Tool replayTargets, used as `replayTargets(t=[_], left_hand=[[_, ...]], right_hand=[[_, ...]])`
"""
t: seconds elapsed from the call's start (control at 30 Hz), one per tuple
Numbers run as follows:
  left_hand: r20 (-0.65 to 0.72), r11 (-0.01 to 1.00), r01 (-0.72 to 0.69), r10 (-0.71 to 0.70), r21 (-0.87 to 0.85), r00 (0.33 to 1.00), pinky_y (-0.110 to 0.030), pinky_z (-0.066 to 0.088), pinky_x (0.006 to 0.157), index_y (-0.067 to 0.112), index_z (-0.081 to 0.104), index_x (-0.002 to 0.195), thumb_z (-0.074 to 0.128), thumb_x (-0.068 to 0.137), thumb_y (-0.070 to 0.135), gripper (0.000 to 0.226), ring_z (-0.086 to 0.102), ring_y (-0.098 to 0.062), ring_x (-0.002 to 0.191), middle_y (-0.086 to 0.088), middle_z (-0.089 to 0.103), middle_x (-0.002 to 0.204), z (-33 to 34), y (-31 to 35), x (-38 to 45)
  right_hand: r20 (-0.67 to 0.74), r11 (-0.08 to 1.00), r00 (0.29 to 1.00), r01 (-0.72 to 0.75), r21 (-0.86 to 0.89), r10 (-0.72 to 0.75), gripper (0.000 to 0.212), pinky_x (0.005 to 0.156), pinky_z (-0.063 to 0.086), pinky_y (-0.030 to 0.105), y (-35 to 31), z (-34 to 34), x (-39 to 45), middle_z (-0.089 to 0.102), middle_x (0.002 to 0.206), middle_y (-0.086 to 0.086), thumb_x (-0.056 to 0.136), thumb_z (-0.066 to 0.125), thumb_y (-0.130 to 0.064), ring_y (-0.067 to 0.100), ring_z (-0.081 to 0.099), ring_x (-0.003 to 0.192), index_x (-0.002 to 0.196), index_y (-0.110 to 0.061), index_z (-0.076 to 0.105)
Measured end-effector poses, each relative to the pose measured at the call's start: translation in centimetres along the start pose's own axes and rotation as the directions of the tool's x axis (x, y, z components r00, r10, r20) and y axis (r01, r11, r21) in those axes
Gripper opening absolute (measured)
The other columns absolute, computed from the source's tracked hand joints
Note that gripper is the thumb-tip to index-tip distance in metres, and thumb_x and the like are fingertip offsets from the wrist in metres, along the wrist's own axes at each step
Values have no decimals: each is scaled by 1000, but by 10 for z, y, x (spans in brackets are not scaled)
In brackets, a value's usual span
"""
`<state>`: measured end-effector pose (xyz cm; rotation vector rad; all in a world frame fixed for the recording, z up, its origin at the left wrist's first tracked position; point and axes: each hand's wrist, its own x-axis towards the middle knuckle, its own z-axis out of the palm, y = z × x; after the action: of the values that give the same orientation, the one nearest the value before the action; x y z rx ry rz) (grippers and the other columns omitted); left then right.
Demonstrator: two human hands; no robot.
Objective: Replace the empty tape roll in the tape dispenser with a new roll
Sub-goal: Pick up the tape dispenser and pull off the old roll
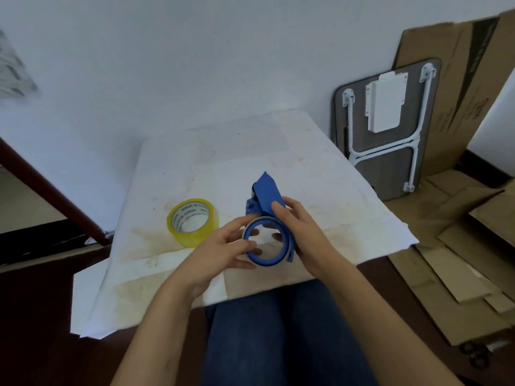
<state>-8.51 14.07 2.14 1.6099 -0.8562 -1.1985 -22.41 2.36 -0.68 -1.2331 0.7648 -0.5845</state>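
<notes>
Table (pixel 320 174), white cover, stained yellowish, spreads out beyond and beneath your fingers on every side. Your knees in blue trousers (pixel 278 330) sit below your wrists.

Folded table (pixel 390 135), grey top with white legs, leans on the wall well beyond your right fingertips, up and to the right. Flattened cardboard (pixel 459 260) lies on the floor right of your right wrist and stands behind the folded table.

Your left hand (pixel 223 252) comes in from the lower left, fingers curled partway. Thumb and forefinger pinch the near-left rim of the blue ring; the lower fingers tuck under it. Closed on the ring, not clenched.

Your right hand (pixel 301 232) comes in from the lower right. Fingers wrap the right side of the tape dispenser (pixel 264 196), thumb tip pressed on its blue upper flap. Two fingertips show through the ring's opening from behind.

Tape dispenser: blue, held above the table between both sets of fingers, flap end pointing away from you past your right thumb tip.

Blue ring (pixel 267 240) at the dispenser's near end, hollow centre facing up at you, framed left and right by your fingers. Cannot tell whether an empty core sits inside it.

New tape roll (pixel 192 221), yellow-tinted, printed inner core, lies flat on the table just left of your left fingertips, not touching them.
</notes>
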Motion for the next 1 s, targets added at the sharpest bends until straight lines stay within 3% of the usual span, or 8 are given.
replayTargets(t=[0.1,0.2,0.3,0.43,0.53,0.73,0.9,1.0], left_hand=[[17,999,-20,19,25,1000,-35,64,79,38,58,137,63,96,8,51,75,-21,101,-2,71,125,2,1,-4],[-11,998,-29,28,-53,1000,-38,64,79,38,54,137,70,93,19,51,76,-21,102,0,68,130,3,0,-5],[-32,997,-13,11,-78,999,-38,64,80,28,56,129,71,91,27,40,75,-23,105,-4,67,130,5,2,-5],[-37,1000,-15,15,-10,999,-37,64,81,21,61,120,70,92,23,29,74,-24,104,-7,71,121,6,3,-5],[-60,998,-40,42,44,997,-37,64,84,24,66,119,68,94,18,26,73,-20,105,-2,73,119,2,3,-5],[-95,985,-114,127,131,987,-13,56,65,32,70,117,60,99,15,27,73,7,87,22,79,95,-1,10,-4],[-160,964,-141,180,226,971,-14,50,86,45,69,120,60,99,27,29,68,9,102,29,77,100,-4,4,-2],[-190,936,-171,236,307,953,-10,45,87,53,65,118,59,99,32,29,65,12,103,29,75,106,-4,1,0]], right_hand=[[-8,999,999,-32,-35,32,56,96,55,40,2,5,-3,70,115,0,85,62,-53,14,70,100,132,-23,52],[-63,998,998,-24,64,28,50,91,57,38,1,3,-7,73,110,3,87,64,-48,15,73,93,128,-19,56],[-93,982,994,-40,184,58,42,85,57,33,-1,1,-9,74,104,3,89,64,-42,13,74,86,122,-16,59],[-71,980,996,-45,196,60,51,86,57,35,-3,-5,-11,74,106,4,85,70,-36,18,72,90,127,-13,56],[-35,986,998,-42,160,48,50,87,57,34,-8,-9,-14,73,109,9,85,70,-33,20,72,93,128,-15,53],[-23,995,999,-19,97,21,47,81,59,30,-11,-10,-14,71,117,14,86,70,-33,24,74,97,125,-10,58],[-42,998,999,-15,63,18,45,76,58,25,-10,-11,-13,71,114,13,84,71,-34,24,73,96,122,-12,58],[-37,997,998,-43,69,46,47,82,59,29,-8,-11,-13,69,117,12,83,72,-34,25,71,100,123,-12,57]])
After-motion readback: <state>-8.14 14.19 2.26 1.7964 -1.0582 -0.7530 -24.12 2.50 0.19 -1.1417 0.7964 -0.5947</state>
